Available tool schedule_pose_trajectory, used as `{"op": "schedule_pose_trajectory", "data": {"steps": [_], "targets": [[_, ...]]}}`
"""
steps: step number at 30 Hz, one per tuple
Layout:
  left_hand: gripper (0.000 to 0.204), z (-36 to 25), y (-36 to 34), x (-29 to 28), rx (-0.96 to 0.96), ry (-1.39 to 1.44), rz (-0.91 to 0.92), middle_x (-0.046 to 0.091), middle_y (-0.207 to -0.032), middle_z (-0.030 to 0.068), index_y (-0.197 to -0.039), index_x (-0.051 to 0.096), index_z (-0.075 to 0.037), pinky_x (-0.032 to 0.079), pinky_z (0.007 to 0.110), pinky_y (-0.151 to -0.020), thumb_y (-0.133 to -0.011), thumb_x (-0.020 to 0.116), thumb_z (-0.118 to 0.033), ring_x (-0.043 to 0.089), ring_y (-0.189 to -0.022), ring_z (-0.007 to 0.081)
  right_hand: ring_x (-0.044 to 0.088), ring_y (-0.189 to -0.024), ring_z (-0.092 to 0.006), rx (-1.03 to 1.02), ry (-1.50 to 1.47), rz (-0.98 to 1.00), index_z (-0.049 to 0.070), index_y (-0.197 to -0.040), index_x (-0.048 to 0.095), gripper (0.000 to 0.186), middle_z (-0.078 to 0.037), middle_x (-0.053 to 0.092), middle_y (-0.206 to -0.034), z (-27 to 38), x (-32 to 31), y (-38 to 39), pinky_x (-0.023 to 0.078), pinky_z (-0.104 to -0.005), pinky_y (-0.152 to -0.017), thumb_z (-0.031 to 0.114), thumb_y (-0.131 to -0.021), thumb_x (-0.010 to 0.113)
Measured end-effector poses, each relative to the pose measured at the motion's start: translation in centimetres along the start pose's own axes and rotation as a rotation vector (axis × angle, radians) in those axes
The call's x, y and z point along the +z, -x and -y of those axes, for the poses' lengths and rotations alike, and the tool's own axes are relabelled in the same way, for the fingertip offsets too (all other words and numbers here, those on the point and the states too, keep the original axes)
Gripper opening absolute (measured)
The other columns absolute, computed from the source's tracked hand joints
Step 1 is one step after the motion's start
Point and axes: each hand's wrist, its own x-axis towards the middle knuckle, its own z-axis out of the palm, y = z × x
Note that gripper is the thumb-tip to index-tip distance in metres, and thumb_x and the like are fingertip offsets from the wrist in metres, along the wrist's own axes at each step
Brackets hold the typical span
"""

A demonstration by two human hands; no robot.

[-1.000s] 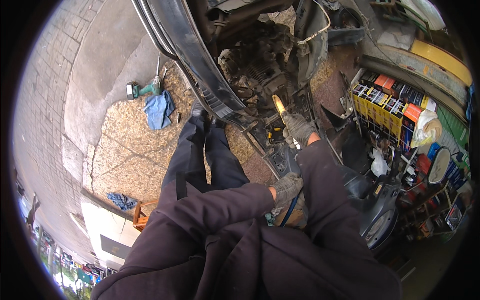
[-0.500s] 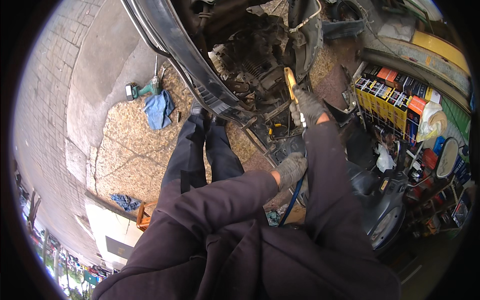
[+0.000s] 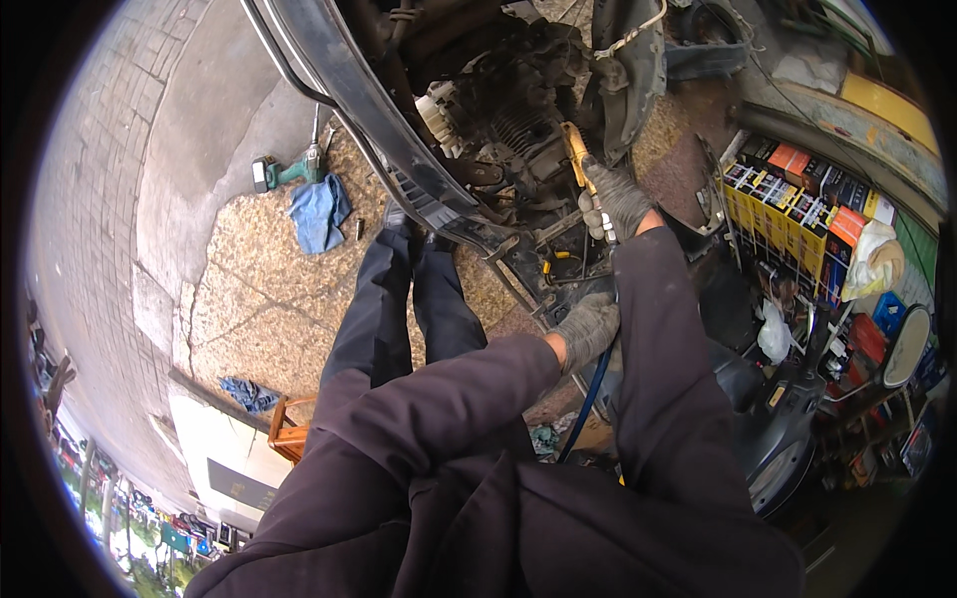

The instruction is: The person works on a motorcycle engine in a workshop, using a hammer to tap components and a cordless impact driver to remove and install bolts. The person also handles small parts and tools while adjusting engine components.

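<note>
In my gloved right hand point(image 3: 622, 199) is a yellow air gun point(image 3: 575, 148), its fingers closed around the grip. A silver fitting point(image 3: 609, 227) shows below that hand. The air gun points at the dark, dirty engine point(image 3: 520, 128) inside an opened-up scooter point(image 3: 364, 110). Lower down, my gloved left hand point(image 3: 586, 327) is closed on a blue hose point(image 3: 588, 399) that hangs below it; its fingertips are partly hidden. Between the hands and the frame, a yellow-sleeved cable point(image 3: 561, 261) lies on the scooter's bare frame.
A green cordless drill point(image 3: 297, 171) and a blue cloth point(image 3: 319, 214) lie on the ground at left. Yellow battery boxes point(image 3: 783, 217) are stacked in a rack at right. Another scooter with a mirror point(image 3: 905, 346) stands near right. A wooden stool point(image 3: 287, 429) is behind my left arm.
The air gun has shifted slightly left and up along the engine in my right hand. My left hand stays on the hose. The whole view has shifted slightly.
</note>
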Motion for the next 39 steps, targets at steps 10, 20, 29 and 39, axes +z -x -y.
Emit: {"op": "schedule_pose_trajectory", "data": {"steps": [10, 20, 29, 39], "targets": [[0.026, -0.5, -2.1, -3.0, 0.316, 0.031, 0.044, 0.065, -0.081, 0.0043, -0.108, 0.062, -0.004, 0.049, 0.028, -0.057, -0.101, 0.045, -0.022, 0.060, -0.066, 0.0121, 0.045, -0.041, -0.0108, -0.021, 0.119, -0.028, 0.016, -0.096, 0.049, 0.031, -0.001, 0.053, -0.061, 2.5, 3.4, -1.8, 0.037, -0.0280, -0.036, 0.048, -0.096, 0.052], [0.024, -0.1, -2.1, -4.7, 0.282, -0.024, -0.016, 0.065, -0.079, 0.0032, -0.111, 0.060, -0.007, 0.050, 0.029, -0.044, -0.102, 0.042, -0.018, 0.060, -0.054, 0.0140, 0.045, -0.040, -0.0133, 0.058, 0.137, -0.040, 0.017, -0.097, 0.049, 0.026, -0.002, 0.053, -0.060, 1.9, 5.6, -3.1, 0.035, -0.0294, -0.035, 0.043, -0.098, 0.048], [0.025, 2.9, -4.5, -7.2, 0.386, -0.047, 0.099, 0.066, -0.091, 0.0029, -0.118, 0.058, -0.006, 0.054, 0.026, -0.067, -0.101, 0.041, -0.014, 0.064, -0.079, 0.0117, 0.045, -0.041, -0.0140, 0.091, 0.216, 0.013, 0.015, -0.095, 0.051, 0.028, -0.003, 0.052, -0.061, 1.5, 6.7, -3.9, 0.034, -0.0302, -0.035, 0.042, -0.099, 0.047], [0.024, 1.3, -3.1, -8.0, 0.346, 0.031, 0.121, 0.064, -0.091, 0.0022, -0.116, 0.058, -0.005, 0.053, 0.024, -0.067, -0.100, 0.040, -0.006, 0.063, -0.079, 0.0103, 0.046, -0.040, -0.0163, 0.128, 0.366, 0.021, 0.012, -0.087, 0.052, 0.034, -0.004, 0.052, -0.059, 2.1, 7.6, -5.7, 0.038, -0.0349, -0.037, 0.043, -0.098, 0.041]]}}
